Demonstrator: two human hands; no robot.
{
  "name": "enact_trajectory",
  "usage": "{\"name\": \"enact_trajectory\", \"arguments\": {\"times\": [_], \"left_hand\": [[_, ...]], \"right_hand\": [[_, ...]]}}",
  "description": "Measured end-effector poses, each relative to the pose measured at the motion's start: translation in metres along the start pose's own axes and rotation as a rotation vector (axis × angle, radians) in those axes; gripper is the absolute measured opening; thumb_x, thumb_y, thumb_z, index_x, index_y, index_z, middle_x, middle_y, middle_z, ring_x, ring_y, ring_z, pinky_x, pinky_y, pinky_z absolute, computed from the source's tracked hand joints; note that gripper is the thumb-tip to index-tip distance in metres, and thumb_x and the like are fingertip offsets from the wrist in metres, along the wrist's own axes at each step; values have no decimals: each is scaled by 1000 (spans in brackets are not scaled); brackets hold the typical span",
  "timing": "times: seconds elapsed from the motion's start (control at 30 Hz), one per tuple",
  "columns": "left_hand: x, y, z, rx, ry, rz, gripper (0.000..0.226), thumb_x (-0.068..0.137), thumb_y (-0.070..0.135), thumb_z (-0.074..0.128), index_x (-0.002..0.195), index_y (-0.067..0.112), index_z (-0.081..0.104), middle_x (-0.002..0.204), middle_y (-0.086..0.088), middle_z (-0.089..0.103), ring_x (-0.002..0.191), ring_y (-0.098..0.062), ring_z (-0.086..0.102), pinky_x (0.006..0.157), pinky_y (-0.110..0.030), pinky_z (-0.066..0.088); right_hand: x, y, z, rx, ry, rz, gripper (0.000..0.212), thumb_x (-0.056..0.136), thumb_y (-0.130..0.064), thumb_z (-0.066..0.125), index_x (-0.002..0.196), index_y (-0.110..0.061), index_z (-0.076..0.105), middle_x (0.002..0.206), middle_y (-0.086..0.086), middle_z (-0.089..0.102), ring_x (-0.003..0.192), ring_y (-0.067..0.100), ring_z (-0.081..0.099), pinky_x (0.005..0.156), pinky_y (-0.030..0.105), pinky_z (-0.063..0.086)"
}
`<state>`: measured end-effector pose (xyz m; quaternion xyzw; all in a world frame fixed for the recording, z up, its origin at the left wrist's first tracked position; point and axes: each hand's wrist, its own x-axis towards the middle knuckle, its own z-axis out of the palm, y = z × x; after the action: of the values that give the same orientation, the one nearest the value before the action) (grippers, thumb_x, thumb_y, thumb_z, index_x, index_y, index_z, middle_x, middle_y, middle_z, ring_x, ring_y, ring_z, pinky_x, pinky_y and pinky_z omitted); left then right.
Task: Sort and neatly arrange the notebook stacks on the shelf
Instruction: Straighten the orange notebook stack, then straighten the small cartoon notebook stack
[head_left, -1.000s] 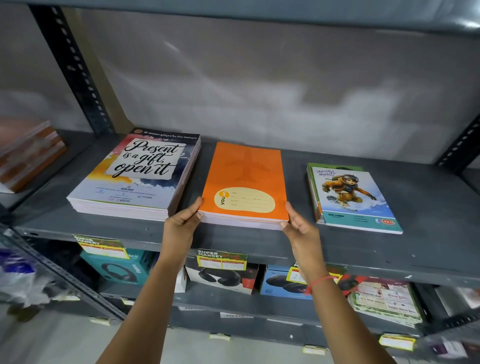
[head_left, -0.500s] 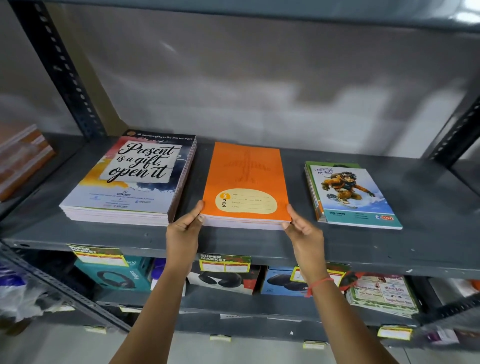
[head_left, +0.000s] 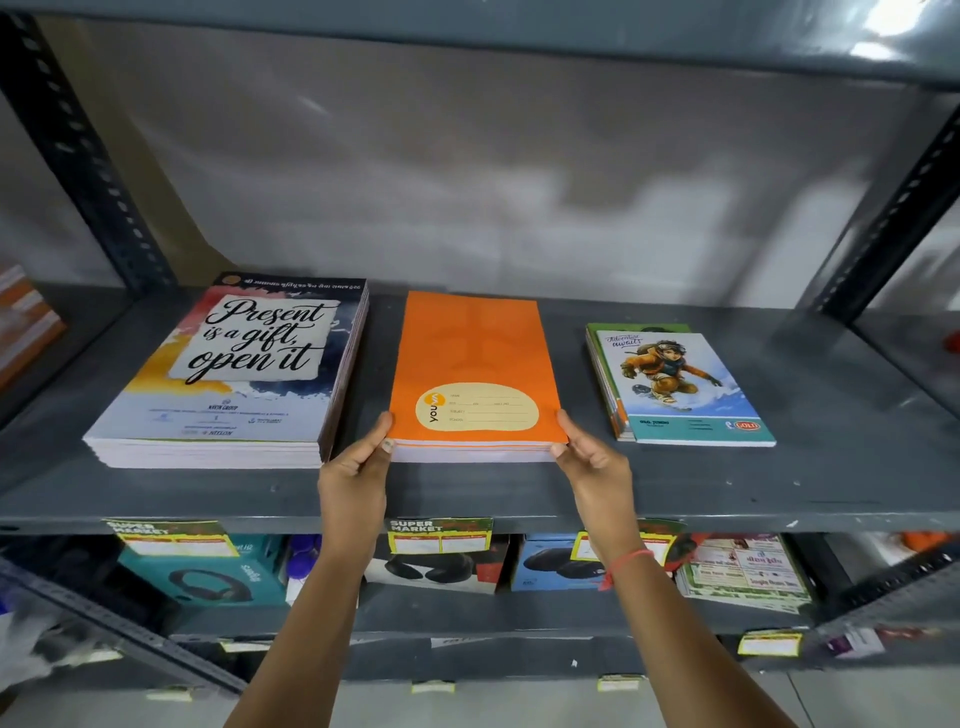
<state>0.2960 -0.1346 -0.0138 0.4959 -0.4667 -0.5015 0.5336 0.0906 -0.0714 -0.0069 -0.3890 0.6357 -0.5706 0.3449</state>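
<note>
**Fingers on both near corners of the orange stack**

Fingers of my left hand curl against the near left corner of the orange notebook stack, thumb pressed to its white page edges. My right hand mirrors that at the near right corner, its fingers reaching up along the side of the cover. Both hands are grasping the stack from its front edge, one on each side, with nothing else held.

That orange stack lies flat in the middle of the grey shelf, cover up, its cream name label toward me. Just to its left, with a narrow gap of bare shelf between, sits the larger, thicker stack topped by the "Present is a gift, open it" notebook; my left hand is between the two piles. To the right, well apart from my right hand, lies the smaller stack with the cartoon character cover, a green cover peeking out behind it and the pile angled a little.

A red thread circles my right wrist. On the lower shelf I see headphone boxes behind yellow price tags.
</note>
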Motion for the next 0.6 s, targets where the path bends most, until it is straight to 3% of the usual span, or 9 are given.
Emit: {"name": "enact_trajectory", "arguments": {"times": [0.13, 0.2, 0.27, 0.37, 0.47, 0.5, 0.6], "left_hand": [[-3, 3, 3, 63, 40, -10, 34, 89, 10, 55, 122, 16, 57, 125, 5, 59, 117, -10, 53, 99, -21, 36], [-12, 6, 10, 257, 155, 122, 34, 90, 10, 54, 123, 16, 56, 132, 2, 55, 124, -15, 50, 102, -24, 36], [-29, 14, 31, 414, 171, 433, 38, 89, 2, 52, 127, 9, 52, 136, 1, 46, 130, -15, 41, 108, -23, 34], [-54, 19, 82, 483, -92, 724, 45, 81, -8, 49, 125, 0, 50, 131, 0, 40, 126, -3, 37, 109, -9, 21], [-71, 14, 147, 477, -383, 569, 44, 86, -5, 53, 129, 2, 48, 136, 0, 36, 131, -17, 40, 108, -12, 20], [-72, 11, 165, 468, -443, 435, 46, 91, 4, 50, 136, 7, 40, 144, 1, 29, 137, -18, 33, 109, -13, 18], [-64, 2, 205, 486, -478, 95, 58, 96, 26, 40, 146, 17, 12, 157, -1, 10, 143, -17, 17, 112, -24, 17]], "right_hand": [[-1, -5, -4, -14, -27, -1, 42, 89, -16, 59, 130, -14, 52, 113, -9, 63, 107, 4, 56, 104, 20, 39], [-4, -6, -11, -27, 16, -46, 36, 88, -12, 59, 124, -12, 58, 112, -10, 63, 102, -1, 59, 102, 19, 43], [-6, -7, -29, 13, 235, -143, 30, 87, -9, 61, 116, -14, 65, 107, -14, 65, 98, -2, 61, 98, 21, 46], [-2, -10, -70, 92, 625, -244, 30, 90, -15, 57, 118, -24, 62, 111, -1, 71, 100, 2, 65, 86, 14, 53], [17, -2, -128, 107, 769, -181, 37, 94, -19, 50, 130, -13, 53, 126, 11, 61, 109, 16, 59, 74, 8, 49], [23, 3, -143, 78, 746, -114, 41, 94, -23, 50, 134, -14, 49, 133, 8, 56, 114, 15, 58, 80, 4, 44], [38, 21, -174, -43, 512, 41, 52, 92, -31, 52, 141, -22, 38, 142, 2, 47, 117, 7, 45, 97, 19, 31]]}}
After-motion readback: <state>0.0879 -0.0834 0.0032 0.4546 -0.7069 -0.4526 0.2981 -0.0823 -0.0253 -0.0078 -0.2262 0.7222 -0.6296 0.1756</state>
